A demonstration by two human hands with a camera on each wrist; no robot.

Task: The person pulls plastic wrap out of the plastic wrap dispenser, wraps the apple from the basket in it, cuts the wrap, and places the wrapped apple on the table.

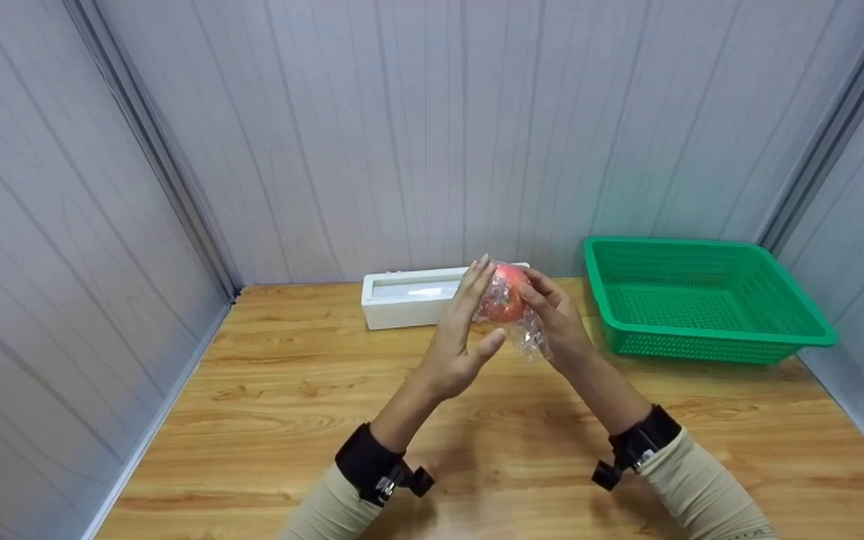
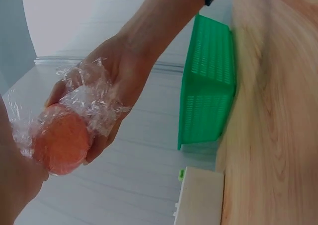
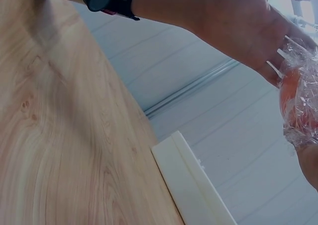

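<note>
Plastic film [image 1: 529,337] is being wrapped round the apple [image 1: 503,294]: right hand [image 1: 559,322] gripping it, left hand [image 1: 462,337] fingers straight, smoothing; keep film taut.

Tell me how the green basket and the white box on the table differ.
The green basket is wide, open-topped and made of perforated mesh, while the white box is long, narrow and solid-walled. The basket sits at the table's far right, clear of the hands; the box lies at the middle, partly hidden behind the left hand and the wrapped fruit. Both rest on the table near the back wall.
</note>
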